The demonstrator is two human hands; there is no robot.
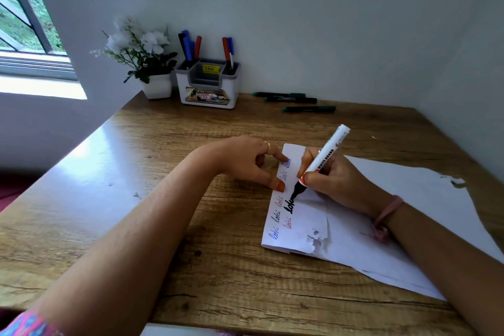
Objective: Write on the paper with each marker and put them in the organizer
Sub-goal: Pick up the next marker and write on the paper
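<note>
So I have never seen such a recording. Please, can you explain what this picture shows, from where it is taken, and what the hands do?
There is no machine here: a person wears one camera on the head, looking down at their own hands. The right hand holds a whiteboard marker and writes in black on the folded paper; the left hand presses the paper's edge. On the wooden table stand an organizer with markers already inside and a flower pot. Three green markers lie at the back.
</note>
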